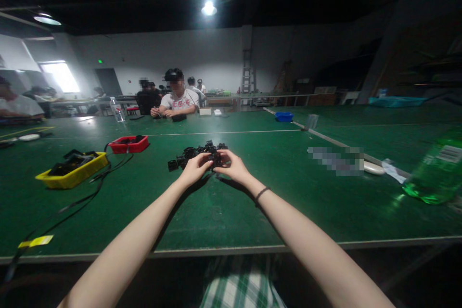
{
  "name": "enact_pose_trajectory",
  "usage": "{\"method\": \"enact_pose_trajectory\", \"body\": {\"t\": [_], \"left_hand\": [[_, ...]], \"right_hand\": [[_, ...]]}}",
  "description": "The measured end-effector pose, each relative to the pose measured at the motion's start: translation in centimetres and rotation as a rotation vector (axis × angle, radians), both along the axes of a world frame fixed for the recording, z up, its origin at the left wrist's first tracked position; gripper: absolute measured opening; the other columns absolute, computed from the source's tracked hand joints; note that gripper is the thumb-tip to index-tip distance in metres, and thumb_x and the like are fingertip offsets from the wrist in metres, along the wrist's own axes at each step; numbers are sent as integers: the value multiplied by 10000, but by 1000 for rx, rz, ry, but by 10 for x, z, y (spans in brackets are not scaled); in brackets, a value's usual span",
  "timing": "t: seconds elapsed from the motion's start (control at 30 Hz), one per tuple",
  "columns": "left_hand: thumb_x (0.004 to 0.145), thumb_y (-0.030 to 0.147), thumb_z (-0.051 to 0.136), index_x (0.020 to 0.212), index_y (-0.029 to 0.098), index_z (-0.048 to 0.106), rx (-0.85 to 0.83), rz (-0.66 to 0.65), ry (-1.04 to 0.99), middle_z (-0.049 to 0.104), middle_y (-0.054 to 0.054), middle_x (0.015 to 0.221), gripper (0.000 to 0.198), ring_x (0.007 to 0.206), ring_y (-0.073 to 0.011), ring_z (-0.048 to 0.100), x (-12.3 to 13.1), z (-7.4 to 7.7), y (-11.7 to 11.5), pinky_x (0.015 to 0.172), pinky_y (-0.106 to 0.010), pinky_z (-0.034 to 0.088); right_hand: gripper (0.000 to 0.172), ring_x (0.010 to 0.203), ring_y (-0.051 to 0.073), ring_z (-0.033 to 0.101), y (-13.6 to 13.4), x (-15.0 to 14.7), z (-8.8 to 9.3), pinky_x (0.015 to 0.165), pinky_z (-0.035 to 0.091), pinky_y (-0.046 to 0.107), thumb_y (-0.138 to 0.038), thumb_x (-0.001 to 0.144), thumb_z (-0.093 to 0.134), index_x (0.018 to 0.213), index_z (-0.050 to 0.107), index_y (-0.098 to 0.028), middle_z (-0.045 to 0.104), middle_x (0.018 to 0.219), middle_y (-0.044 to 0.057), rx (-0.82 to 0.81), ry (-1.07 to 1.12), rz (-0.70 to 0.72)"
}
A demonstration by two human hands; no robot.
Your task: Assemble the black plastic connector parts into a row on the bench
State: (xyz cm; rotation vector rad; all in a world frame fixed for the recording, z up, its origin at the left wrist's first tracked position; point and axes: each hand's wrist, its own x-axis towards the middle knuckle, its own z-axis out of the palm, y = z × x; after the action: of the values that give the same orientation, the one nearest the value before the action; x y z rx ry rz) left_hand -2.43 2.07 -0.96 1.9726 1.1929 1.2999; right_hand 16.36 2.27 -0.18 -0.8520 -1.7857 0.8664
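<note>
Both my arms reach out over a green table (231, 211). My left hand (195, 169) and my right hand (234, 166) meet at a small black part (215, 159), each pinching it with closed fingers. Just beyond the hands lies a pile of small black parts (191, 153) on the table. A dark band circles my right wrist.
A yellow tray (74, 175) and a red tray (130, 147) with black items and cables sit at the left. A green bottle (435, 173) stands at the right, a blue bin (284, 116) farther back. Other people sit at the far side of the table.
</note>
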Motion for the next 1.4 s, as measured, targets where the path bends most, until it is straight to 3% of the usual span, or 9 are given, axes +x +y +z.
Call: {"method": "enact_pose_trajectory", "body": {"t": [0.8, 1.4], "left_hand": [[799, 454, 575, 1127, 157, 641, 12, 46, 67, 699, -113, 1112, 447, 1040, -273, 649, -1, 0, 0, 953, -417, 481], [819, 415, 555, 1150, 137, 651, 8, 66, 97, 680, -124, 1167, 443, 1067, -288, 637, 1, 5, -3, 964, -424, 475]], "right_hand": [[593, 904, 171, 620, 1, -1, -2, 834, 512, 356, -188, 597, 796, 1148, 578, -215, 648, 1062, 59, 35, 12, 10], [598, 841, 157, 623, 3, 0, -3, 754, 538, 329, -180, 591, 795, 1144, 572, -217, 645, 1052, 62, 7, 40, 48]]}}
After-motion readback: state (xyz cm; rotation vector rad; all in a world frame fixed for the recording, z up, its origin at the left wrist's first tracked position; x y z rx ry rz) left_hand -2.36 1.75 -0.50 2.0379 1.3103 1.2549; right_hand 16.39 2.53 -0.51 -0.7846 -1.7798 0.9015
